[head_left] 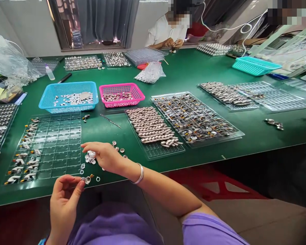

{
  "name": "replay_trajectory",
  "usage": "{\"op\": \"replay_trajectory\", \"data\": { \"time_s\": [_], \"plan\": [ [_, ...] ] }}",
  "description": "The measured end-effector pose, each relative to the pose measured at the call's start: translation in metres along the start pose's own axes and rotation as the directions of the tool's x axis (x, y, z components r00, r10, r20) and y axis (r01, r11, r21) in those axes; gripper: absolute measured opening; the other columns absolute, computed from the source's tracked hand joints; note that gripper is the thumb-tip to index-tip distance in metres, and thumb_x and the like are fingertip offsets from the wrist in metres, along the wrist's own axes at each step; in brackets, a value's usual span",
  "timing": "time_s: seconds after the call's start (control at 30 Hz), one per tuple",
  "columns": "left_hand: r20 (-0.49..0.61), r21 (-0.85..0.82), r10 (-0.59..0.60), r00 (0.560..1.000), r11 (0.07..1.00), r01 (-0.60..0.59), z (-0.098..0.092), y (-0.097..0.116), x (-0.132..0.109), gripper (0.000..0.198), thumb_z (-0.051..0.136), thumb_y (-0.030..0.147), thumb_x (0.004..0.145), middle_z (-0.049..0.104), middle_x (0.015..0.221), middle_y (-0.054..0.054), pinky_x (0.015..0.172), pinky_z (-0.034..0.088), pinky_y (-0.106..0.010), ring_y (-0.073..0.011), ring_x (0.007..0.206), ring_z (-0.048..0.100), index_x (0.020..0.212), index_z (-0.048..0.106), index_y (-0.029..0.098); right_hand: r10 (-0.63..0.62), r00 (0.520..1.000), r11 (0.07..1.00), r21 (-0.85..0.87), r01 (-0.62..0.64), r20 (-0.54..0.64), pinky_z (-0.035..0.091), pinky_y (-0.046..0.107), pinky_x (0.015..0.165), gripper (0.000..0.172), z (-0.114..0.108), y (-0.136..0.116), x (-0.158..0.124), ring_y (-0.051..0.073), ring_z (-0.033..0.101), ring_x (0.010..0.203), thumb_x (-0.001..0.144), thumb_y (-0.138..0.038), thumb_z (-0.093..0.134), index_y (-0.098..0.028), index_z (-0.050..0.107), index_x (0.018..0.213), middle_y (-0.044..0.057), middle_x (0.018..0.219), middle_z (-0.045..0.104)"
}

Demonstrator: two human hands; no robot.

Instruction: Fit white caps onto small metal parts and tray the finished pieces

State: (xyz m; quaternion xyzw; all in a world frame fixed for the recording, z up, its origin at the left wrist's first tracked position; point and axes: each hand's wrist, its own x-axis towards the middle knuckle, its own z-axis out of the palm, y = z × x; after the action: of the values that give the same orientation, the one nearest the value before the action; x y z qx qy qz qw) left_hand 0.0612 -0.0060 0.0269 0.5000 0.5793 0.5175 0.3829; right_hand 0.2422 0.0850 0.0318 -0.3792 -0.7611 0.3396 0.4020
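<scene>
While the left hand (pixel 65 194) pinches a part (pixel 87 180), discs (pixel 90 158) lie nearby.

No text, label, brand, number or sign can be read anywhere in the frame, from the upper left to the lower right
</scene>
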Motion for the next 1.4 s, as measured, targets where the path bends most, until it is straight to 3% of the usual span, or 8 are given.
{"op": "replay_trajectory", "data": {
  "time_s": [0.17,0.33,0.47,0.67,0.87,1.0,1.13,1.4],
  "plan": [
    [0.002,-0.009,0.013,1.0,1.0,-0.013,0.001,0.002,-0.007,0.034,0.083,0.036,0.068,0.075,0.073,-0.001,0.061,0.061,-0.022,-0.0156,0.064,0.073,0.081,0.056,0.02,-0.025,0.986,0.989,0.137,0.048,-0.164,0.055,0.031,0.089,0.011,-0.004,-0.018,-0.036,0.018,0.068,0.098,0.091,-0.018,0.06,-0.02,0.066,0.1,0.006,0.101,0.071],
    [0.046,0.006,0.03,0.998,1.0,-0.031,0.013,0.015,-0.015,0.04,0.084,0.042,0.065,0.075,0.07,0.0,0.058,0.063,-0.025,-0.0175,0.062,0.074,0.08,0.054,0.021,0.055,0.984,0.972,0.233,-0.014,-0.17,0.054,0.034,0.092,0.042,0.02,-0.033,-0.087,0.021,0.064,0.1,0.079,-0.042,0.077,-0.021,0.06,0.11,0.009,0.106,0.067],
    [0.102,0.011,0.054,0.993,0.998,-0.056,0.022,0.023,-0.019,0.041,0.081,0.048,0.068,0.076,0.069,0.0,0.057,0.064,-0.028,-0.0198,0.061,0.075,0.079,0.052,0.021,0.313,0.939,0.839,0.504,-0.203,-0.143,0.057,0.028,0.076,0.026,0.026,-0.034,-0.1,0.015,0.066,0.079,0.084,-0.041,0.071,-0.021,0.063,0.098,0.003,0.089,0.067],
    [0.112,0.003,0.211,0.971,0.977,-0.213,0.025,0.014,-0.026,0.03,0.08,0.035,0.075,0.078,0.077,-0.001,0.065,0.065,-0.029,-0.0196,0.068,0.076,0.084,0.055,0.02,0.348,0.931,0.791,0.567,-0.228,-0.112,0.057,0.027,0.075,0.019,0.017,-0.04,-0.099,0.013,0.062,0.078,0.078,-0.028,0.074,-0.021,0.061,0.09,0.002,0.09,0.061],
    [0.089,-0.035,0.255,0.963,0.967,-0.253,0.026,0.012,-0.03,0.028,0.081,0.025,0.073,0.079,0.079,0.0,0.066,0.064,-0.026,-0.0178,0.07,0.076,0.084,0.056,0.02,0.389,0.919,0.594,0.78,-0.195,-0.067,0.057,0.028,0.082,0.025,0.027,-0.042,-0.102,0.013,0.065,0.083,0.077,-0.027,0.074,-0.021,0.055,0.092,0.002,0.092,0.063],
    [0.07,-0.065,0.221,0.973,0.974,-0.217,0.026,0.013,-0.03,0.028,0.081,0.021,0.073,0.078,0.079,0.001,0.066,0.064,-0.025,-0.0169,0.07,0.076,0.085,0.056,0.02,0.4,0.903,0.656,0.736,-0.164,-0.156,0.057,0.026,0.078,0.031,0.032,-0.042,-0.104,0.012,0.064,0.078,0.078,-0.024,0.072,-0.023,0.051,0.1,0.0,0.087,0.061],
    [0.061,-0.086,0.166,0.984,0.983,-0.161,0.026,0.011,-0.031,0.029,0.081,0.017,0.071,0.077,0.081,0.001,0.067,0.064,-0.024,-0.0159,0.071,0.076,0.085,0.056,0.02,0.306,0.904,0.816,0.571,-0.087,-0.299,0.057,0.024,0.07,0.039,0.036,-0.045,-0.106,0.011,0.063,0.071,0.081,-0.02,0.067,-0.027,0.043,0.11,-0.002,0.084,0.06],
    [0.085,-0.111,0.2,0.976,0.976,-0.19,0.025,0.013,-0.031,0.029,0.079,0.011,0.071,0.077,0.079,0.001,0.065,0.063,-0.022,-0.0145,0.069,0.075,0.086,0.056,0.02,0.002,0.887,0.996,0.082,0.04,-0.462,0.047,0.021,0.057,0.012,0.027,-0.05,-0.103,0.011,0.05,0.06,0.086,-0.012,0.057,-0.022,0.053,0.091,-0.001,0.072,0.055]
  ]
}}
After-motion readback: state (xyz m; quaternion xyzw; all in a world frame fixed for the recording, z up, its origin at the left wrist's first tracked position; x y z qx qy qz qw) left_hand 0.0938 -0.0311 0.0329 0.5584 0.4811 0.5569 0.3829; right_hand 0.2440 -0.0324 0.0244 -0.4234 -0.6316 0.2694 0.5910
